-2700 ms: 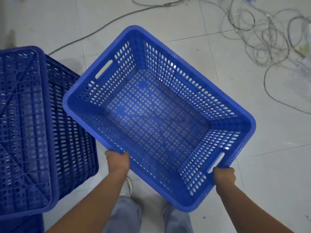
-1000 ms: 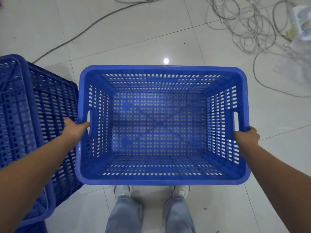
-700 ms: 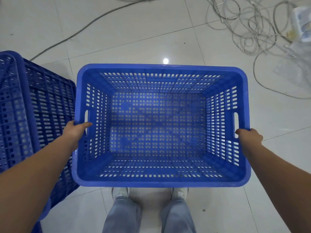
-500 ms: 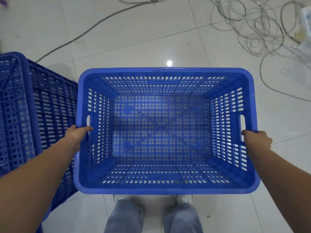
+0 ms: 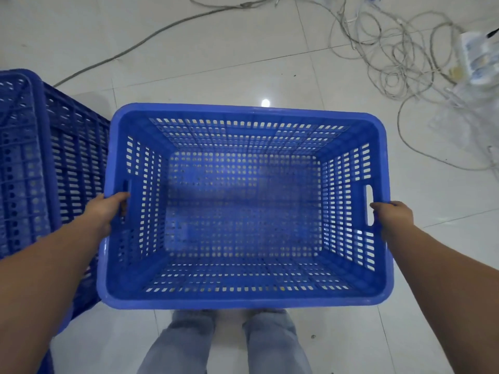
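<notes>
A large blue perforated plastic crate (image 5: pixel 243 302) hangs level in front of me, open side up, with nothing inside. My left hand (image 5: pixel 106 207) grips its left rim at the handle slot, thumb over the edge. On the opposite side my right hand (image 5: pixel 393 215) grips the right rim beside the other handle slot. The fingers of both hands are hidden behind the crate walls.
A stack of upturned blue crates (image 5: pixel 35 163) stands at the left, close to the held crate. Tangled grey cables (image 5: pixel 399 49) and a white power strip (image 5: pixel 479 58) lie on the white tiled floor (image 5: pixel 216 63) at the back right. My legs (image 5: pixel 224 344) are below.
Since 2.7 s ago the crate has turned from a diagonal tilt to square and level, and both hands have shifted to the side handles. Over the last second it has barely moved.
</notes>
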Motion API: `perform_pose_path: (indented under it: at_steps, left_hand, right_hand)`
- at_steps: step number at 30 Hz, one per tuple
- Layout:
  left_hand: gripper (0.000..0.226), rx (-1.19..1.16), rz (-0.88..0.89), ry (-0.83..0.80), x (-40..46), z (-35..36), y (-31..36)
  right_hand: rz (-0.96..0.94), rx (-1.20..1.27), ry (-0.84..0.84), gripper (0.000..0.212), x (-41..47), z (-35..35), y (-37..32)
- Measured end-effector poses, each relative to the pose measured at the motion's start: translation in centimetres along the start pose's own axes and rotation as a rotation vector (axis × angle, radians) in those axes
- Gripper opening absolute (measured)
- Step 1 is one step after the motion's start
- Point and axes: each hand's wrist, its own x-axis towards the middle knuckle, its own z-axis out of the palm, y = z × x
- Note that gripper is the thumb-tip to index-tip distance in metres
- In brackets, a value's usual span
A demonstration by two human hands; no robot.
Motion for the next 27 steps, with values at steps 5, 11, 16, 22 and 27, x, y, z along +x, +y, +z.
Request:
perform_pose_path:
  at_steps: [5,11,16,22,27]
  left_hand:
    - [0.021,-0.024,-0.006,-0.029,-4.2,-3.2,1.8]
    - [0.029,-0.047,0.092,-0.029,-13.4,-8.3,8.3]
    - [0.029,-0.032,0.289,0.004,-23.6,-15.6,13.5]
    - [0.034,-0.028,0.491,0.014,-32.2,-23.5,18.8]
    - [0.028,-0.079,0.538,0.151,-36.4,-31.5,22.5]
  right_hand:
    - [-0.032,0.022,-0.003,0.036,-3.1,-4.1,-1.5]
    - [-0.139,0.033,0.002,0.020,-9.1,-12.2,-6.8]
    - [-0.259,-0.032,-0.063,0.026,-16.0,-21.0,-12.8]
    - [-0.449,-0.064,-0.051,0.037,-25.4,-29.3,-19.3]
    - [-0.596,-0.168,0.082,0.020,-35.3,-34.4,-23.1]
